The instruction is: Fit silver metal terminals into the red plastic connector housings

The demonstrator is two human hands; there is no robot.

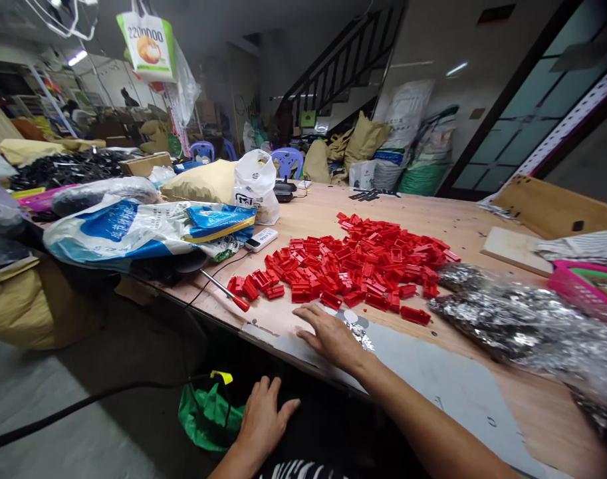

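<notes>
Just over the near edge of the table, my right hand (328, 334) reaches out with its thumb and fingers apart, holding nothing I can see. Beyond its fingertips lies a wide heap of small red plastic parts (343, 266). Small shiny metal pieces (362, 337) lie beside that hand on a grey sheet (433, 372). My left hand (264, 414) hangs lower, in front of the table edge, its thumb spread away from the fingers and nothing visible in it. Close to it, below the table, is a green bag (208, 419). A metal rod tool with a red handle (241, 303) rests at the edge.
Clear plastic bags of shiny metal pieces (512, 319) and a pink basket (585, 293) occupy the right side. On the left are a blue-and-white sack (118, 229), a white plastic bag (257, 183) and a white device with a cable (262, 239). A black cable (94, 398) crosses lower left.
</notes>
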